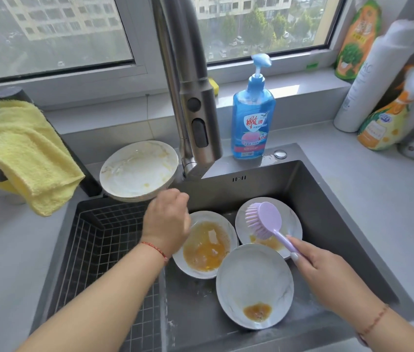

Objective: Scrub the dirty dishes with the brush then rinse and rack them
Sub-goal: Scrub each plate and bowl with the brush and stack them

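**Brush poised over the far-right plate**

Nearest lies a stained plate (254, 285). The right hand (327, 273) grips the purple brush (264, 221), handle slanting up-left. The left hand (167, 222), loosely curled, holds nothing, hovering beside the sauce-filled plate (207, 245), nearer it.

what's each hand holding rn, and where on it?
Right hand grips the purple brush by the lower end of its handle, head up over the plates. Left hand hovers loosely curled above the sink, holding nothing visible.
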